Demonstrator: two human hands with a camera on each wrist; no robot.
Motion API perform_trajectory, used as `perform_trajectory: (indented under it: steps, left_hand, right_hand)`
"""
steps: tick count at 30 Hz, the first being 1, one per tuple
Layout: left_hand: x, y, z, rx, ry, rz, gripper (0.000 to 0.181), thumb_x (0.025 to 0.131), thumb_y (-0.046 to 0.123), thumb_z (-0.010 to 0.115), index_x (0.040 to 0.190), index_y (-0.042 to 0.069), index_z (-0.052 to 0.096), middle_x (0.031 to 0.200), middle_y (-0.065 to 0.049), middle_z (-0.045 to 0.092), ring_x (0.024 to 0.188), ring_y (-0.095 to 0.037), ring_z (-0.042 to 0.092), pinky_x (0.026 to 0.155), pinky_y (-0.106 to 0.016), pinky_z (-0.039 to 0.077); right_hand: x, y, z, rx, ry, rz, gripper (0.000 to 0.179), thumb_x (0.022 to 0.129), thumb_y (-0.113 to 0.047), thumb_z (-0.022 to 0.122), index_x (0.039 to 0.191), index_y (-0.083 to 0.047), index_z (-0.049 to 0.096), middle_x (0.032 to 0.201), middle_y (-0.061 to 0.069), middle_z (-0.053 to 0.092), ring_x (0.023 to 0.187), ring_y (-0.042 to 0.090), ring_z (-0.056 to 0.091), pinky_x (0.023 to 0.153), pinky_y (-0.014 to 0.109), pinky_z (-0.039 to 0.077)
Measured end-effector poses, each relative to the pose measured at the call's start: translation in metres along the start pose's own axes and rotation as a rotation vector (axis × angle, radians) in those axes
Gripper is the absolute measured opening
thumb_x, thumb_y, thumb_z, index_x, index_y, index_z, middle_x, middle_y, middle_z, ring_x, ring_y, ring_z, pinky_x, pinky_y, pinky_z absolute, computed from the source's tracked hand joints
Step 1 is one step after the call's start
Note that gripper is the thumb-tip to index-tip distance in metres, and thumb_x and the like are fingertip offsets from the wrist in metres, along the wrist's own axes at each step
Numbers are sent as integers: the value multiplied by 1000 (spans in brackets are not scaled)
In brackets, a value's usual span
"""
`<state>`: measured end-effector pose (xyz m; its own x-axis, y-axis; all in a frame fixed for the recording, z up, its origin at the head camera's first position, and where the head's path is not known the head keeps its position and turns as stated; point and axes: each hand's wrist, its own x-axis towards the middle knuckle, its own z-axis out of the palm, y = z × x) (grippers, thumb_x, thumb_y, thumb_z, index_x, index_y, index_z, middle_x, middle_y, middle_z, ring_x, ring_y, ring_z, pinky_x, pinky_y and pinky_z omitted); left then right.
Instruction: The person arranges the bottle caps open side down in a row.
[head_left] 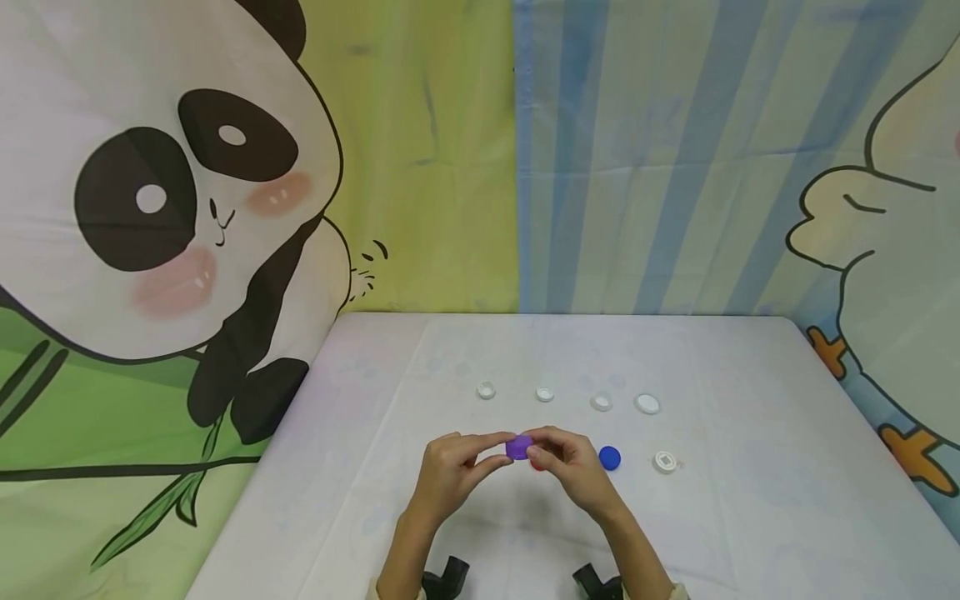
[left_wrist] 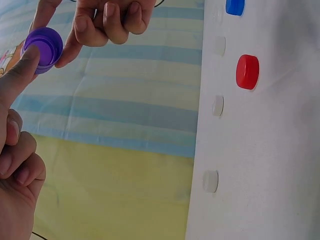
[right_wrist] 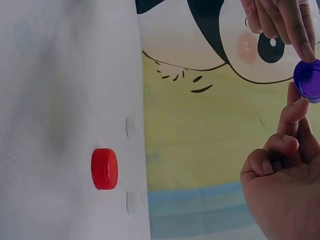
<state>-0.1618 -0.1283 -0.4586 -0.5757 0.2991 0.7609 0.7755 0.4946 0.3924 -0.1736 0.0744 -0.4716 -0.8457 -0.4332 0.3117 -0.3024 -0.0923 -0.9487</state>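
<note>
A purple bottle cap (head_left: pixel 518 447) is held up over the table between both hands, its hollow inner side showing in the left wrist view. My left hand (head_left: pixel 448 468) pinches it from the left with thumb and index finger, the thumb lying over the cap's rim. From the right, my right hand (head_left: pixel 576 468) pinches the same cap by its edge. Beneath the hands a red bottle cap (left_wrist: pixel 247 72) stands on the table, mostly covered by the right hand in the head view. Right of that hand lies a blue bottle cap (head_left: pixel 610 457).
Along the far part of the white table (head_left: pixel 735 517) runs a row of small white caps, from the leftmost (head_left: pixel 486 390) to a wider white disc (head_left: pixel 647 404). Another white piece (head_left: pixel 664 462) with a patterned middle lies right of the blue cap. Printed curtains (head_left: pixel 435 167) hang behind.
</note>
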Motion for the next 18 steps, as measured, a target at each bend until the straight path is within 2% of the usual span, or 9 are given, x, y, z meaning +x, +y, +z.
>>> perform_trajectory:
  steps: [2,5,10,14,18]
  left_hand:
    - [-1,0,1,-16,-1,-24,28,74,24,72,101,17,69,52,15,48,47,5,23,46,-9,23]
    - [-2,1,2,-76,-13,-110,31,73,27,72,102,15,69,48,13,30,46,4,20,41,-10,19]
    - [-3,1,3,-167,-32,-263,32,73,31,72,101,16,68,48,9,28,44,2,20,37,-14,18]
    - [-3,1,4,-180,-43,-301,30,74,32,71,101,19,68,47,9,28,42,1,22,37,-15,18]
    - [-4,-1,4,-180,-50,-307,29,74,32,71,101,20,68,47,9,27,42,0,21,37,-16,18]
  right_hand:
    - [0,-3,1,-10,20,-7,19,88,-2,54,104,4,59,82,0,58,72,7,54,64,23,47]
    - [0,-11,3,-76,62,-24,18,85,-1,57,102,2,61,76,1,56,68,7,51,59,22,45]
    - [0,-25,6,-217,124,-73,19,81,-3,63,100,-5,63,71,3,51,66,10,43,57,27,37]
    - [0,-29,8,-275,140,-118,21,79,-5,66,99,-7,64,71,2,49,67,18,42,58,29,35]
    - [0,-30,9,-310,150,-145,23,77,-7,69,99,-8,65,70,1,49,67,17,43,58,26,36]
